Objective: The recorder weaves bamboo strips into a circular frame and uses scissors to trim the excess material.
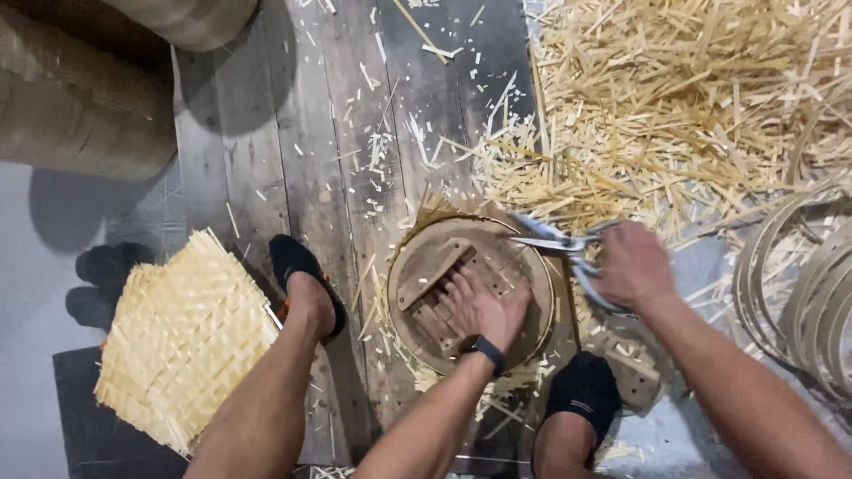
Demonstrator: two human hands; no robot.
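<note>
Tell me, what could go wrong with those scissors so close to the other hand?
The scissors in the right hand cut at the rim of the round wooden form, near the left hand pressing on it, so fingers could get nipped. Cut strips litter the floor by the feet; someone might slip.

A craft workshop for bamboo weaving, worked at floor level. The floor [293, 133] is dark, worn planks strewn with pale slivers. A deep heap of cut strips [674, 98] fills the upper right. A woven mat [182, 333] lies at the left, and thin bent hoops [803, 293] are stacked at the right. A round wooden form [435, 266] sits among the trimmings, with shears [564, 244] at its rim.
</note>
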